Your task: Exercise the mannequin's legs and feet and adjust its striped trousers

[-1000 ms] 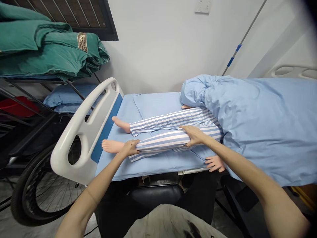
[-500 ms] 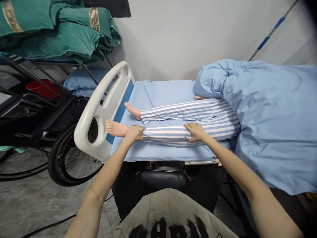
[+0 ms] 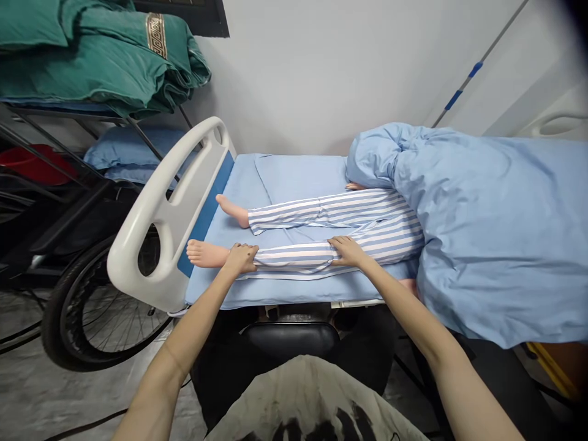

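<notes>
A manikin in blue-and-white striped trousers (image 3: 386,222) lies on the bed, its legs side by side and straight. My left hand (image 3: 241,258) is wrapped round the ankle of the near leg (image 3: 294,255), beside its bare foot (image 3: 207,253). Farther up, my right hand (image 3: 348,252) grips the same leg about the knee, thumb on the near side and fingers over the top. The far leg (image 3: 294,214) rests untouched on the sheet (image 3: 289,168), its bare foot (image 3: 233,211) angled up. A blue quilt (image 3: 487,233) hides the upper body.
The white footboard (image 3: 158,245) stands left of the feet. Beyond it are a wheelchair wheel (image 3: 105,312), a red basin (image 3: 39,164) and folded green bedding (image 3: 114,61). A black stool seat (image 3: 290,340) is below the bed's near edge. A pole (image 3: 463,86) leans at the wall.
My view has swung a little to the right, so the bed and legs sit farther left in it. Both hands keep their places on the near leg.
</notes>
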Demonstrator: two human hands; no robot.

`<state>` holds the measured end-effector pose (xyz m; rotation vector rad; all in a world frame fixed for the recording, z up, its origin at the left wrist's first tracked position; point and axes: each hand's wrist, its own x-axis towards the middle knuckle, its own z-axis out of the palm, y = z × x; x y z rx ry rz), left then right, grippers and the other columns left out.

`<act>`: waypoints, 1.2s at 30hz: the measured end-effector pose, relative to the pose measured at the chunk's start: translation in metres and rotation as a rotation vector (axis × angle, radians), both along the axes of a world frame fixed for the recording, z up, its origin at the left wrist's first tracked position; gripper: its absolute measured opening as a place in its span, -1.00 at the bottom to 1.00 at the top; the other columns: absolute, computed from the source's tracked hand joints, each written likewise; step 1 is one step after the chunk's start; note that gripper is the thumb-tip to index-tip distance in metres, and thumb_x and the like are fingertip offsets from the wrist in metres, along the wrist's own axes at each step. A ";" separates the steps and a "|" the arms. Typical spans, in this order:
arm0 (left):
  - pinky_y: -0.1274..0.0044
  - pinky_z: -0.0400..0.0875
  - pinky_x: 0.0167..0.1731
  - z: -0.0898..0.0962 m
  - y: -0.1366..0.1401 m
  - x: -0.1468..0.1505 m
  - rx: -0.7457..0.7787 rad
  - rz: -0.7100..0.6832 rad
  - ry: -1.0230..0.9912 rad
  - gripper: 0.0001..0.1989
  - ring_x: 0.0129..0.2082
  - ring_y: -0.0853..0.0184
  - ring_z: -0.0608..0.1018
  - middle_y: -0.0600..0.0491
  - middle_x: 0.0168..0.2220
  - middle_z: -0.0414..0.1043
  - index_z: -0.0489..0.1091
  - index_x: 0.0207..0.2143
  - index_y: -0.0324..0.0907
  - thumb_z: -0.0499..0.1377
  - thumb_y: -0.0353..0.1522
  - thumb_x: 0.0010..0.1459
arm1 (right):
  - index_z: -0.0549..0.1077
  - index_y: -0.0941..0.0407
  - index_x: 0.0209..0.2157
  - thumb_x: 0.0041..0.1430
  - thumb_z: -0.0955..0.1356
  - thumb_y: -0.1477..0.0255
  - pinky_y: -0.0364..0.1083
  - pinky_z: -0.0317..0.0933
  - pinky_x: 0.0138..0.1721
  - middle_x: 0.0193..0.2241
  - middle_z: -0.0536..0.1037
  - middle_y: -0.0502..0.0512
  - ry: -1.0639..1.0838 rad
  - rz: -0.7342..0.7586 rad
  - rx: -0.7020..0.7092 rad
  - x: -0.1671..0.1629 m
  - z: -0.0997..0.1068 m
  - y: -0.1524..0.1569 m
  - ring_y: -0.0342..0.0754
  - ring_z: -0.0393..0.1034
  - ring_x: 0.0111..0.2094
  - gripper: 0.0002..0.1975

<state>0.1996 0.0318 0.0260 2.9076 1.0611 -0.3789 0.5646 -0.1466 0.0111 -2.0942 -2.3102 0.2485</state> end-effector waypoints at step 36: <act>0.29 0.22 -0.06 -0.030 -0.005 -0.011 -0.045 0.003 -0.095 -0.63 -0.08 0.04 0.53 -0.26 -0.10 0.53 0.42 -0.06 -0.24 0.17 -0.34 0.05 | 0.42 0.12 -0.23 0.31 0.19 0.46 -0.05 0.21 -0.11 -0.23 0.53 0.15 0.185 -0.192 0.212 -0.100 0.012 0.037 0.03 0.37 -0.17 -0.81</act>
